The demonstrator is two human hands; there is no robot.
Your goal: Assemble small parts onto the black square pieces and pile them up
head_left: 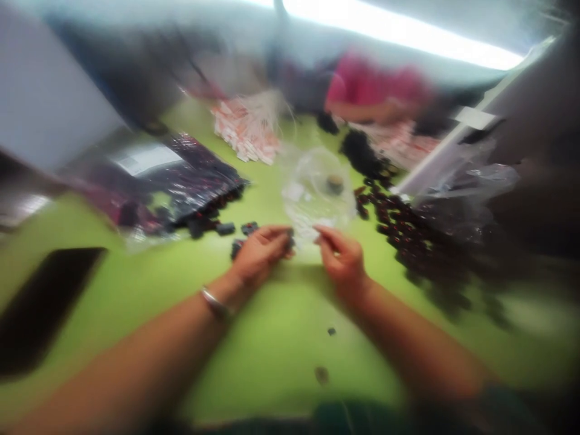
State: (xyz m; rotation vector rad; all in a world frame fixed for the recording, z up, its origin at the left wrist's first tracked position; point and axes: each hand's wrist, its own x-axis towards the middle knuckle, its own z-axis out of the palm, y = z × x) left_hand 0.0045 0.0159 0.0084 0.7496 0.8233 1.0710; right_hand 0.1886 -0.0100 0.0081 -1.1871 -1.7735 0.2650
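Note:
My left hand (263, 251) is closed around a small dark block-like part (290, 237), which shows at its fingertips. Facing it, a short gap away, my right hand (342, 257) has its thumb and forefinger pinched together; whatever it may hold is too small and blurred to name. Just beyond both hands sits a clear round plastic tray (299, 208) with small white pieces and a brownish round item (335, 183) in it. Beside my left hand lie a few dark blocks (249, 228) like the held one.
Plastic bags of dark parts (199, 181) lie on the green table (272, 338) at left, near a dark flat slab (49, 302). A heap of dark parts (408, 235) spreads at right. White-and-orange pieces (247, 130) lie farther back. Across sits a person in pink (371, 87).

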